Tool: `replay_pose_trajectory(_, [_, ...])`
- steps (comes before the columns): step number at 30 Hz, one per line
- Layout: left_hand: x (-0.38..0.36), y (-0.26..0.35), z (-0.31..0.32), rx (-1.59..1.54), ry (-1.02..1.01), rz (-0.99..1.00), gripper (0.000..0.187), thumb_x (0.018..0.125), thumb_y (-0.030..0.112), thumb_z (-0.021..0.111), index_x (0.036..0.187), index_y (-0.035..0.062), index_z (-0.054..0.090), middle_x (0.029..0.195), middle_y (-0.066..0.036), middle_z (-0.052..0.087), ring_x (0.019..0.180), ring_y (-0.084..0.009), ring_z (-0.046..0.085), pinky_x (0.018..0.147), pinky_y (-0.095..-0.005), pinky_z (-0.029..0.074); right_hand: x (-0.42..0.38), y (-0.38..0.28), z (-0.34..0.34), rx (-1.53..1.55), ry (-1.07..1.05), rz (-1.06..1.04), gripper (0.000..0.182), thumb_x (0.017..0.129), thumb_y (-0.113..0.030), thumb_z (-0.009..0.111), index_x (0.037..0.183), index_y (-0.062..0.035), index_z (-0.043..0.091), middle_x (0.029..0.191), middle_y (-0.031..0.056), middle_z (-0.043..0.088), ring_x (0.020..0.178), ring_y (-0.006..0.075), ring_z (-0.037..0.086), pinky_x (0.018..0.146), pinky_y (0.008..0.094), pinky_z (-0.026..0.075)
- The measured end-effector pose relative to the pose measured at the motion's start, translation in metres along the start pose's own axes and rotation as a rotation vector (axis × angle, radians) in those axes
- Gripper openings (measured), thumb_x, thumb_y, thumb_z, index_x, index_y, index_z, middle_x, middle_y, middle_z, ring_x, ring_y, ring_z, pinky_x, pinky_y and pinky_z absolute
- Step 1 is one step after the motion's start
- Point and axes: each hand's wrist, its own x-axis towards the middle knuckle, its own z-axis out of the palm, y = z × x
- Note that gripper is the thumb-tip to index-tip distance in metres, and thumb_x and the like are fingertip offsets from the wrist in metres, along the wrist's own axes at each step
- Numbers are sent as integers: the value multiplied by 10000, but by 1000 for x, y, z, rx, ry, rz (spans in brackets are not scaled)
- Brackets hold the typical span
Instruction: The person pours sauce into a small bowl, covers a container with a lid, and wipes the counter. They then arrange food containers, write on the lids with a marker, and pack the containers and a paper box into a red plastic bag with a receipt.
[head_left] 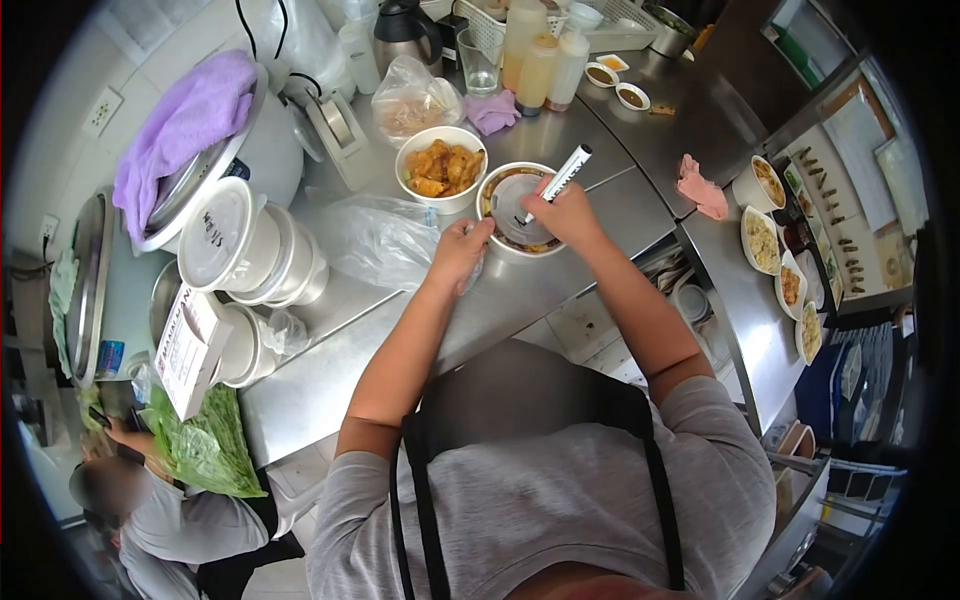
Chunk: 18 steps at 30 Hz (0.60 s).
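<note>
A black-and-white marker (566, 172) is gripped in my right hand (562, 217), its tip down at the clear lid of a round paper bowl (512, 205). Dark contents show around the lid's edge. My left hand (461, 252) is closed at the bowl's left rim, thumb against it; the other fingers are partly hidden. A crumpled clear plastic bag (378, 238) lies beside my left wrist. Just behind that hand stands an uncovered white bowl of browned, glazed food pieces (442, 167).
Stacked lidded tubs (217, 235) and a box (193, 350) stand at left. Sauce bottles (537, 70), a glass (479, 62) and a pink-purple cloth (492, 112) line the back. Filled bowls (762, 240) sit along the right counter. Another person (190, 515) is at lower left.
</note>
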Motion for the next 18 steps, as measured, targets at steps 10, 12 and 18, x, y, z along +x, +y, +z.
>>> replay_pose_trajectory(10, [-4,5,1,6,0,-8,246,757,263,582,737,31,502,600,5,464,522,-60,391,458,-194,304,-4,-16,-7,-101,1,-23,165,645,-173,598,620,-37,508,532,59,517,494,134,497,492,283,409])
replay_pose_trajectory(12, [-4,4,1,11,-2,-18,243,759,261,581,738,32,503,600,8,462,522,-59,388,460,-195,304,-2,-11,-7,-95,15,-23,169,648,-180,594,622,-36,508,527,61,518,492,141,502,492,286,409])
replay_pose_trajectory(18, [-4,4,0,14,-11,-7,245,763,265,579,733,34,505,585,11,455,512,-56,383,452,-194,302,5,-1,-13,-6,14,1,168,650,-182,592,625,-36,512,519,60,518,479,142,501,478,286,407])
